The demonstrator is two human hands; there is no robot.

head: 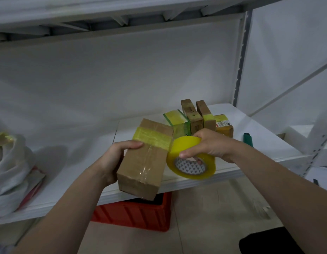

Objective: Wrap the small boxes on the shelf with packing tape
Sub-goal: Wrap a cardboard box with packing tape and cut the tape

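Left hand (pixel 116 159) grips a box (pixel 146 162), centre frame, above the shelf (pixel 259 132) edge, yellow tape banding it. Right hand (pixel 213 143) clasps the tape roll (pixel 193 170), touching the box at its 3 o'clock. Slack tape could wrinkle or stick askew. Count: one roll; five boxes, four other boxes (pixel 193 116) at 1 o'clock.

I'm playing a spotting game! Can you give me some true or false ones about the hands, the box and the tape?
1. The left hand holds a brown box. True.
2. The tape roll is blue. False: it is yellow.
3. The right hand grips the tape roll. True.
4. The red crate sits on top of the shelf. False: it is on the floor under the shelf.
5. The held box has no tape on it. False: a yellow band goes round it.
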